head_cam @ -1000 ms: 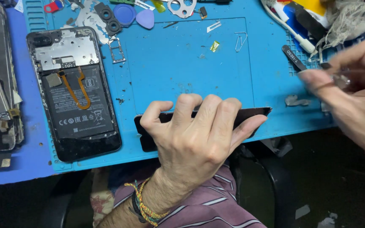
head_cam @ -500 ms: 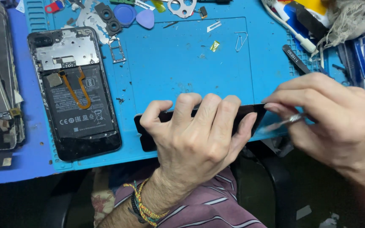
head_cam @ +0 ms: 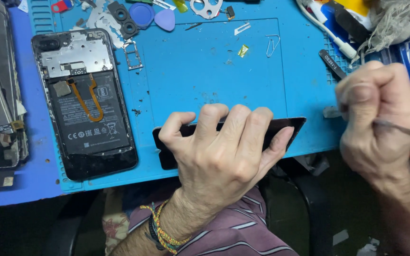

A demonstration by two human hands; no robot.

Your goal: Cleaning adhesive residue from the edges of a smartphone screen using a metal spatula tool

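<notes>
The blue work mat (head_cam: 214, 71) is carrying an opened phone (head_cam: 84, 102), back cover off, lying well to the left. The left hand (head_cam: 224, 151) is clamping the black phone panel (head_cam: 288, 128) on edge at the mat's near edge, steadying it. The right hand (head_cam: 380, 118) is gripping thin metal tweezers (head_cam: 397, 128) clear of the panel's right end.

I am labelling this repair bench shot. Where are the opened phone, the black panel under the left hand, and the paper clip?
opened phone (head_cam: 84, 102): head view, on its battery.
black panel (head_cam: 288, 125): head view, on its bare right end.
paper clip (head_cam: 272, 45): head view, on its wire loop.
</notes>
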